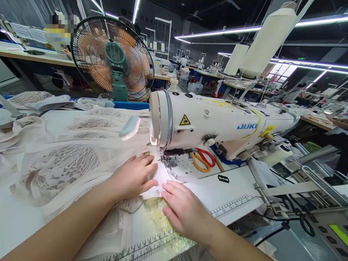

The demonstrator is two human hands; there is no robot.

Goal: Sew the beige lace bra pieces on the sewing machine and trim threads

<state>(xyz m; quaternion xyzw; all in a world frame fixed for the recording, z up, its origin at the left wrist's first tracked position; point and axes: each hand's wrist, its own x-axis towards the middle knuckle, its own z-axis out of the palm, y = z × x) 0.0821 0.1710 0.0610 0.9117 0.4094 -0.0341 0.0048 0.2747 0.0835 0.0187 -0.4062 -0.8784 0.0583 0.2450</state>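
Note:
A white sewing machine [225, 121] stands over the work, its needle area close ahead of my fingers. My left hand [133, 176] lies flat with fingers spread on pale cloth [159, 176], the fingertips just left of the presser foot. My right hand [186, 206] rests at the near edge of this cloth, fingers stretched forward and thumb apart. Off-white lace garments [73, 163] spread leftward from my left hand. Under and beside my right hand, a shiny yellowish patch [156, 214] shows on the table. Part of the cloth is hidden beneath my hands.
Scissors with red and orange handles [201, 160] and a black razor blade [223, 178] lie right of the needle. A printed ruler scale [152, 246] runs along the table's front. A large fan [115, 59] stands behind; thread cones [269, 40] rise at right.

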